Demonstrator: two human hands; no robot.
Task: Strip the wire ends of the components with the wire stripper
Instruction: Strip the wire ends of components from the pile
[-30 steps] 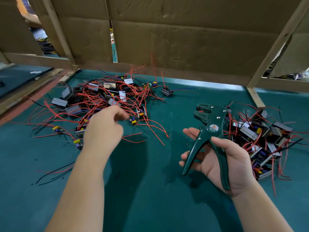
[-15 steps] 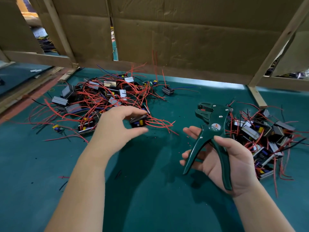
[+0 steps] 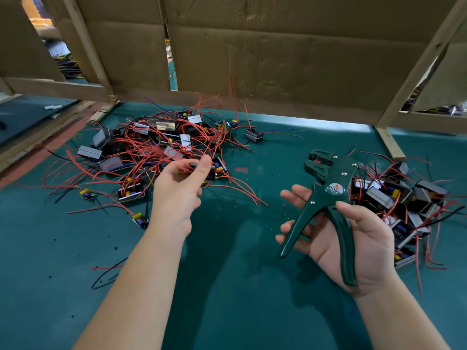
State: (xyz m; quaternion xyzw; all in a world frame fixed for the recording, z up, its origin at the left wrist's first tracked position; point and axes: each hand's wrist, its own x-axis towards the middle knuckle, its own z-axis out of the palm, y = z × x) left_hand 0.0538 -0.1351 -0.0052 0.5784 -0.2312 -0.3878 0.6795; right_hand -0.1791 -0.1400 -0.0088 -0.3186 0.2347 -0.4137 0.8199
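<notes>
Step in hand: pick-up of the next component; no wire is in the tool yet.

1. Left pile of components (image 3: 141,150): small dark and silver-faced modules tangled in red leads, on the green mat (image 3: 227,299); judged to be the unstripped stock, though the wire ends are too small to confirm.
2. Left hand (image 3: 177,195): raised just in front of that pile; thumb and fingers are closed together on 1 small dark component (image 3: 212,173), with red leads trailing from it; motion blur hides the exact grip.
3. Wire stripper (image 3: 328,198): dark green, automatic type, head up and turned toward the left hand; the handles are spread and no wire sits in the head.
4. Right hand (image 3: 353,243): palm up; the rear handle lies across the palm under the thumb; the 4 fingers reach nearly straight behind the front handle and do not squeeze.
5. Right pile of components (image 3: 404,200): just behind the right hand; judged to be the finished stock.

Next move calls for: 1 lead end brought across and seated square in the head; then the fingers curl and draw the handles together; the thin leads flex, so a hold close to the end is advisable.

Writing: the round badge at the stripper pivot reads "W01A"; the logo above it is not legible.
</notes>
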